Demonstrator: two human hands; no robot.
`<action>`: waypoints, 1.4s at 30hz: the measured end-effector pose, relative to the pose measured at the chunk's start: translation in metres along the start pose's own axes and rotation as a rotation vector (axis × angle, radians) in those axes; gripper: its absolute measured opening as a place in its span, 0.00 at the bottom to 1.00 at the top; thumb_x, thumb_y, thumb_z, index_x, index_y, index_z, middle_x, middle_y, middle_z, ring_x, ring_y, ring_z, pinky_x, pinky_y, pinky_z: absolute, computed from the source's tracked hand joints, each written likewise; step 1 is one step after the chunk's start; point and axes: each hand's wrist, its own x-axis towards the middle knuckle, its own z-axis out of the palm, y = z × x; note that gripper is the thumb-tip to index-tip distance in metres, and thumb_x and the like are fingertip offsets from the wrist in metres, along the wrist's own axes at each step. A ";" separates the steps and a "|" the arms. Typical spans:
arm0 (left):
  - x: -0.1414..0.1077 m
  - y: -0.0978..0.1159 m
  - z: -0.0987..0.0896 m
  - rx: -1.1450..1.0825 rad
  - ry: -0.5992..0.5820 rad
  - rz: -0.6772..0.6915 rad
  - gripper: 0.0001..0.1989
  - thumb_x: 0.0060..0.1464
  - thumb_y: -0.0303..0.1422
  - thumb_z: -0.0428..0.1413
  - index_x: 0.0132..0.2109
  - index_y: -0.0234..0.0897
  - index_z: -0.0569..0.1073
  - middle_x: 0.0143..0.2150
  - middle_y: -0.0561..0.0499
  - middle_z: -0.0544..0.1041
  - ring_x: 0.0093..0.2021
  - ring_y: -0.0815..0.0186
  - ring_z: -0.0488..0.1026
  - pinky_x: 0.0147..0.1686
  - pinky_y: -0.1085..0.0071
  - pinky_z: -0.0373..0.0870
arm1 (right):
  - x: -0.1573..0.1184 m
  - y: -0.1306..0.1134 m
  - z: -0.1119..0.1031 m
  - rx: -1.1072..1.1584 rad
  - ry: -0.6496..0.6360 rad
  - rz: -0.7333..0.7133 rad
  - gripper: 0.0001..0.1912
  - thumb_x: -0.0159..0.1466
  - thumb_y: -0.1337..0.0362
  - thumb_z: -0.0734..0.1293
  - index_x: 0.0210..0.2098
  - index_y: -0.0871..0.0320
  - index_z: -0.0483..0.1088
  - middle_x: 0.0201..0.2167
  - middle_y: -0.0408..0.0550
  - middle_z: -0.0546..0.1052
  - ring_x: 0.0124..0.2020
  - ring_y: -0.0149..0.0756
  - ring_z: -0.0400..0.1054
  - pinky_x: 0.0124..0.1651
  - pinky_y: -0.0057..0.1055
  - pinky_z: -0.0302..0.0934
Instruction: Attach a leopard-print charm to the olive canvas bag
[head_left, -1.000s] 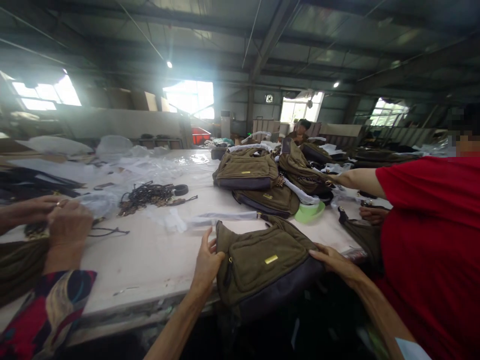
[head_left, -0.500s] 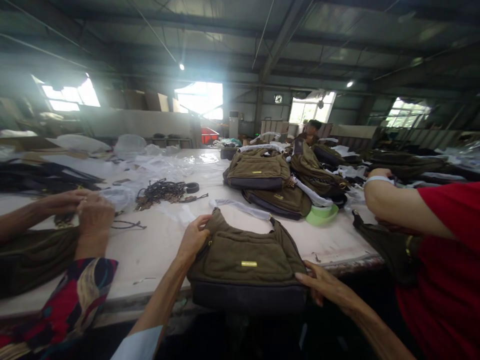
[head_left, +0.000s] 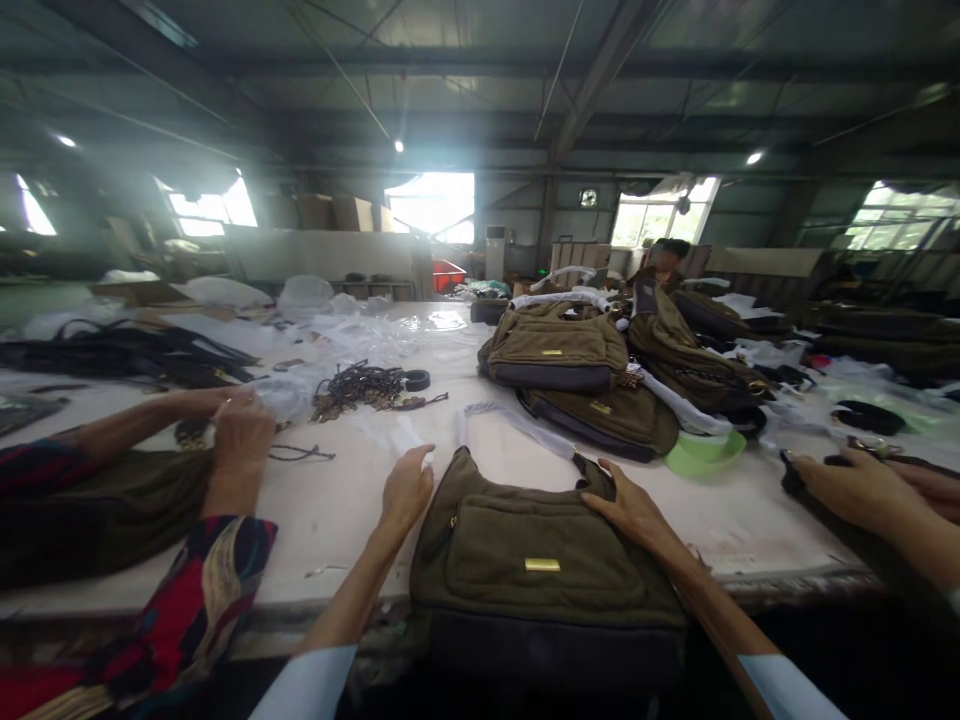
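An olive-green bag (head_left: 547, 540) with a dark base and a small gold plate lies at the table's front edge, its wrapped strap (head_left: 517, 425) arched behind it. My right hand (head_left: 626, 505) grips the bag's upper right corner, thumb on the front and fingers behind. Just off the bag's upper left corner is my left hand (head_left: 407, 490), fingers curled together around something white and small that I cannot make out.
More olive bags (head_left: 559, 345) are piled behind, beside a green band (head_left: 705, 450). Dark cords (head_left: 360, 385) lie left of centre. A co-worker's hands (head_left: 244, 430) work at the left, another's (head_left: 862, 490) at the right. Plastic wrapping covers the table's far left.
My right hand has moved from the bag's lower right side to its upper right corner. My left hand has come off the upper left corner. The view has turned left.
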 end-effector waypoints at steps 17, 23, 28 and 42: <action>0.123 -0.100 0.026 0.361 -0.245 0.228 0.21 0.60 0.34 0.40 0.58 0.48 0.65 0.63 0.48 0.63 0.63 0.58 0.56 0.60 0.47 0.44 | 0.010 0.021 0.023 0.105 0.126 0.000 0.33 0.53 0.54 0.63 0.57 0.55 0.60 0.56 0.51 0.67 0.57 0.48 0.60 0.61 0.43 0.52; 0.128 -0.122 -0.012 0.511 -0.123 0.168 0.18 0.59 0.32 0.42 0.52 0.44 0.70 0.60 0.47 0.66 0.60 0.52 0.60 0.57 0.37 0.40 | 0.023 -0.010 0.043 0.053 0.124 -0.068 0.30 0.56 0.58 0.62 0.57 0.57 0.59 0.55 0.51 0.66 0.57 0.44 0.60 0.60 0.40 0.52; 0.105 -0.062 -0.009 0.429 -0.025 0.214 0.20 0.58 0.36 0.43 0.54 0.35 0.69 0.60 0.41 0.66 0.59 0.53 0.61 0.58 0.52 0.55 | 0.036 -0.039 0.065 0.048 0.125 -0.073 0.28 0.57 0.62 0.63 0.57 0.56 0.58 0.54 0.52 0.67 0.57 0.44 0.60 0.59 0.40 0.52; 0.007 -0.010 0.010 0.202 -0.347 0.404 0.20 0.57 0.47 0.47 0.52 0.46 0.71 0.52 0.47 0.74 0.54 0.58 0.67 0.59 0.55 0.49 | 0.031 -0.036 0.044 0.487 -0.161 0.096 0.32 0.60 0.50 0.62 0.59 0.60 0.57 0.42 0.53 0.75 0.43 0.41 0.70 0.49 0.37 0.62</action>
